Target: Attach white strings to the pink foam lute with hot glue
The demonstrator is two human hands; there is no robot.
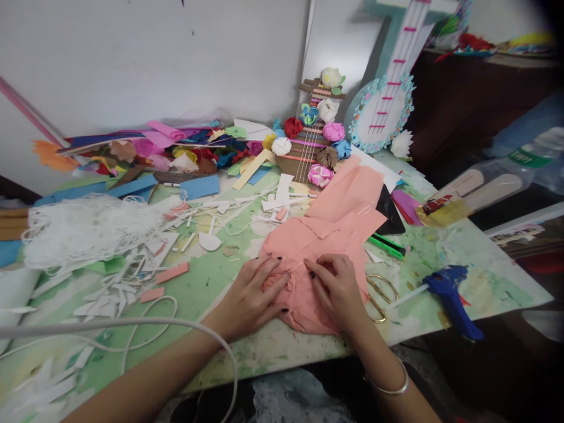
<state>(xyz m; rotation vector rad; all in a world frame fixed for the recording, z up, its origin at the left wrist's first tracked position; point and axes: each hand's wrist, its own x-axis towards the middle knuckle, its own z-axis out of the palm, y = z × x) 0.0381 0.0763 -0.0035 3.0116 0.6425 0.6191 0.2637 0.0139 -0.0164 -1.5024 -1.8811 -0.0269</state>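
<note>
A guitar-shaped piece covered in salmon-pink paper (319, 235) lies at the table's front edge, its surface creased, its wide neck pointing away. Across its lower left part my left hand (251, 296) rests flat with the fingers spread. My right hand (337, 285) is on the right part, thumb and index finger pinched together. A thin pale line shows at those fingertips, too small to name. Gold-handled scissors (384, 278) sit just right of the piece, their blades hidden. Beyond them are a green cutter knife (388, 245) and a blue glue gun (453, 299) with a white glue stick.
White string (92, 229) lies heaped at left among paper scraps (110, 296). A white cable (176, 323) loops over my left forearm. Behind stand a flower-covered model instrument (304, 150) and a teal one (383, 111). A plastic bottle (493, 176) is at right.
</note>
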